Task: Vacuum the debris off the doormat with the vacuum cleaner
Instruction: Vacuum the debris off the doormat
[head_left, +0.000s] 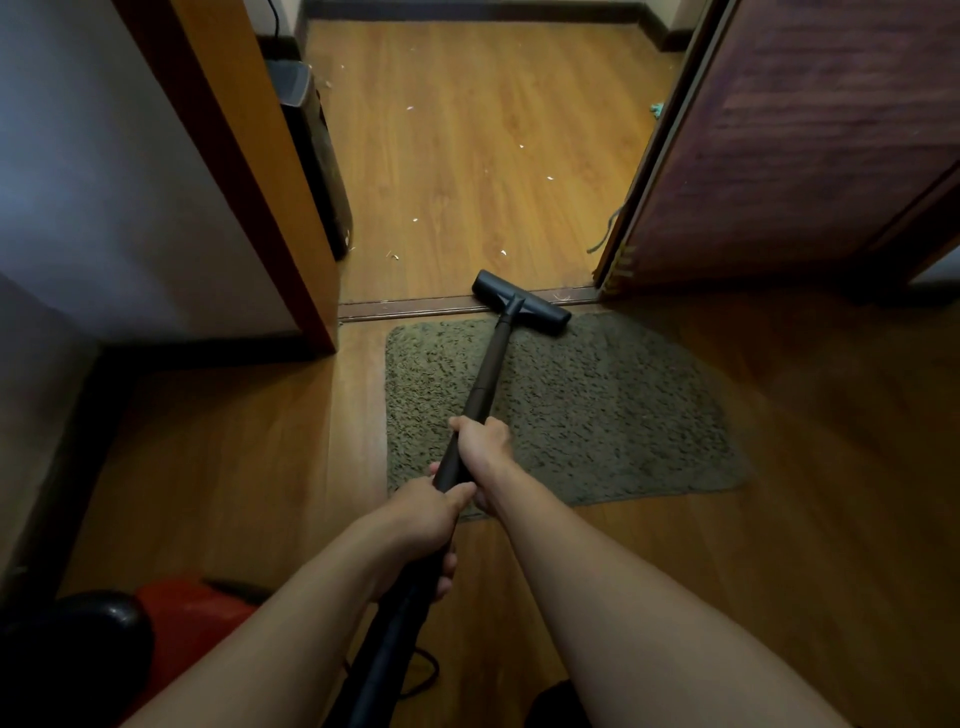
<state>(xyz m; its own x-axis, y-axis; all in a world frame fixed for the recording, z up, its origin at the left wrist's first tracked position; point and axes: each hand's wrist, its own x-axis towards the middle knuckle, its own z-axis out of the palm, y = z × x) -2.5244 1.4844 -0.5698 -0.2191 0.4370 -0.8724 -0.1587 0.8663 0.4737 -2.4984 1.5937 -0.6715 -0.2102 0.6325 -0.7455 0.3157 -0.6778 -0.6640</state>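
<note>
Olive-green shaggy doormat (597, 410), black vacuum wand (488, 374), orange-brown woodgrain floor (234, 467), white debris flecks (550, 178)

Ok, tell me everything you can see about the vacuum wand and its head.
The wand is a straight dark tube, seemingly in two telescoping sections, running from the hands to a flat black floor head. The head sits askew at the doormat's far edge, over the door threshold. The right hand grips higher up, the left hand behind it.

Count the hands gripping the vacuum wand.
2. The right hand grips the vacuum wand higher up, above the doormat. The left hand grips it lower, nearer the body. Neither hand looks hidden.
</note>
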